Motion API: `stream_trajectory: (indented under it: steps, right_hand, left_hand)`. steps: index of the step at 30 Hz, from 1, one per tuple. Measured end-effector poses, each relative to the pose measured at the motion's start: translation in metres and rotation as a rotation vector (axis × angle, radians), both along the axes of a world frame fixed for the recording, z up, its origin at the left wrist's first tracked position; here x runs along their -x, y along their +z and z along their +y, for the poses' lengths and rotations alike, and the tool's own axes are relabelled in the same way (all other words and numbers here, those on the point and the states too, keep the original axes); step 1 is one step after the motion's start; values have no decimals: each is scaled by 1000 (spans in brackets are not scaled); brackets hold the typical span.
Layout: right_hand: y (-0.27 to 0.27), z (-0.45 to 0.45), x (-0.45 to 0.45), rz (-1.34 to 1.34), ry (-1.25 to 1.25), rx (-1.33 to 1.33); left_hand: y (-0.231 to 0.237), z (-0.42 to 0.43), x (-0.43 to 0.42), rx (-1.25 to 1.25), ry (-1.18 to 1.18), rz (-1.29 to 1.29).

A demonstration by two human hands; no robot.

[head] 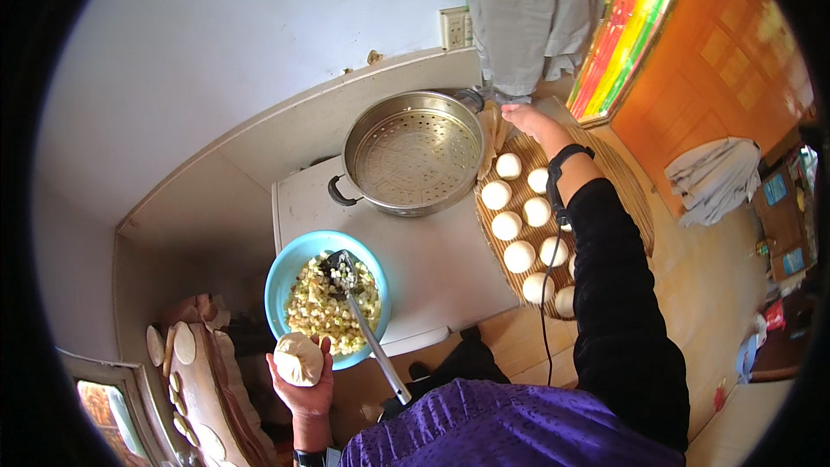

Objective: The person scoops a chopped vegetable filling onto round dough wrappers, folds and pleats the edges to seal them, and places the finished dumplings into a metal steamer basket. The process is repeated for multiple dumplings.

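On the palm of my left hand (pixel 303 395) sits a pleated, filled dough bun (pixel 298 359), with the fingers curled up around its sides. It is beside the near rim of a light-blue plastic bowl (pixel 273 292) of diced filling (pixel 311 308). A ladle (pixel 369 327) with a dark head and metal handle leans in that bowl. My right hand (pixel 526 119) reaches over the far end of a round slatted tray (pixel 619 191), close to a brownish cloth or paper (pixel 494 133); its fingertips are too small to read. Several white buns (pixel 506 226) lie in rows on the tray, some hidden under my right arm.
A perforated metal steamer pot (pixel 415 162) with black handles stands on the white table (pixel 441 259), near the wall. At lower left, flat dough rounds and small dough pieces lie on a board (pixel 207 373). Grey cloth (pixel 519 19) hangs behind the tray. A cable (pixel 545 331) trails from my right wrist.
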State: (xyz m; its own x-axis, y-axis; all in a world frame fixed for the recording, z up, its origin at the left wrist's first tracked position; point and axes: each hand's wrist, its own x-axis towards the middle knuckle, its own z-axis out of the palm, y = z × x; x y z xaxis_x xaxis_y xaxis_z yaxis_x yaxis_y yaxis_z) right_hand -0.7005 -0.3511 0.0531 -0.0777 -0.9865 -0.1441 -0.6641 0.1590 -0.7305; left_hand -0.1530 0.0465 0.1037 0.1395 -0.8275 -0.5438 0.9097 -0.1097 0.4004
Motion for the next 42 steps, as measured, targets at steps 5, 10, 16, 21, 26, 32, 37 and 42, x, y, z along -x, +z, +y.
stream_trajectory:
  steps: [5, 10, 16, 21, 26, 32, 37, 42]
  right_hand:
    - [-36, -42, -18, 1, 13, -157]
    - [-32, -49, -27, -38, -246, -272]
    - [-1, -37, 11, -303, -331, 4]
    - [23, -9, 28, -248, -136, 200]
    - [14, -3, 27, 108, -100, 297]
    - [1, -7, 46, 207, -106, 358]
    - [7, 1, 53, -192, -212, 502]
    - [32, 30, 44, -529, -353, 449]
  left_hand:
    - [1, 5, 21, -42, 141, 12]
    - [-2, 11, 28, -23, 207, -3]
    - [-6, 10, 23, -8, 215, 39]
    - [-10, 2, 14, 7, 144, 66]
    - [-7, 0, 6, 19, 86, 26]
    - [1, 7, -3, 25, 120, 18]
    - [1, 14, -7, 40, 120, 36]
    - [-2, 11, -5, 39, 81, 72]
